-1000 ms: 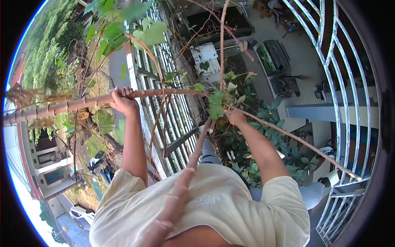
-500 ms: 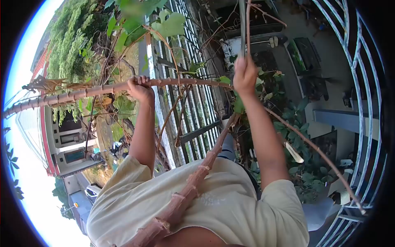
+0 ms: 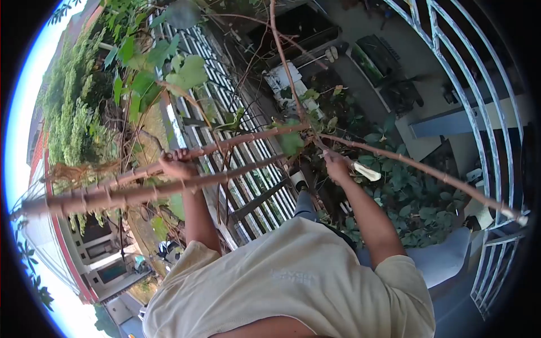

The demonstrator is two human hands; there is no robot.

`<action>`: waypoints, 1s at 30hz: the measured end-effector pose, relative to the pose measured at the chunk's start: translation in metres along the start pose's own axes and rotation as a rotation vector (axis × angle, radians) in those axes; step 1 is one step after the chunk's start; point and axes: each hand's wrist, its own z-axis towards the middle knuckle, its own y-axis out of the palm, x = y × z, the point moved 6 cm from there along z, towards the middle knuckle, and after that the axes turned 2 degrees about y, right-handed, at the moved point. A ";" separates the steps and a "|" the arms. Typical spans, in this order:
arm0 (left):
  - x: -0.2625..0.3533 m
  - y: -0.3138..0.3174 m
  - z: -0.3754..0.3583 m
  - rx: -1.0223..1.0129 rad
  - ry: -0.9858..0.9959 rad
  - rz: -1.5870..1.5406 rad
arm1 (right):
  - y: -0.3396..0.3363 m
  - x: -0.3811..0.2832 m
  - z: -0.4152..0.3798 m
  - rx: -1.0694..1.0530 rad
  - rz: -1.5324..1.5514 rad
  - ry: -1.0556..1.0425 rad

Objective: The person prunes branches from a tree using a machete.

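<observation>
My left hand [image 3: 179, 164] is wrapped round a ringed brown branch [image 3: 242, 138] that slants across the railing. A second, thicker branch [image 3: 118, 198] crosses just below it, in front of my left wrist. My right hand [image 3: 337, 166] is closed beside the fork where several branches meet; what it grips is hard to make out. Close to its fingers is a stub with a pale cut end [image 3: 367, 171]. From the fork a long thin branch [image 3: 428, 172] runs down to the right, and another stem [image 3: 282, 53] rises upward.
A white metal railing [image 3: 211, 84] with leafy vines stands at the left centre. Curved metal bars [image 3: 459, 79] rise on the right. Green foliage [image 3: 403, 191] lies below my right hand. White slippers [image 3: 331, 54] and a dark glass tank [image 3: 369, 62] are on the floor below.
My right hand has come down from beside the upright stem to the fork; the long tool it held upright no longer shows clearly. The thick branch has swung from my chest to the left.
</observation>
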 end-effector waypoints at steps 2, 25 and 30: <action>-0.066 -0.124 0.095 -0.261 -0.134 -0.175 | 0.008 -0.009 0.004 -0.023 0.038 -0.079; 0.300 0.012 0.110 -0.180 0.085 -1.033 | -0.272 -0.399 -0.272 0.286 0.183 -1.018; 0.331 -0.051 0.116 -0.073 0.288 -1.135 | -0.324 -0.552 -0.386 0.355 -0.060 -1.342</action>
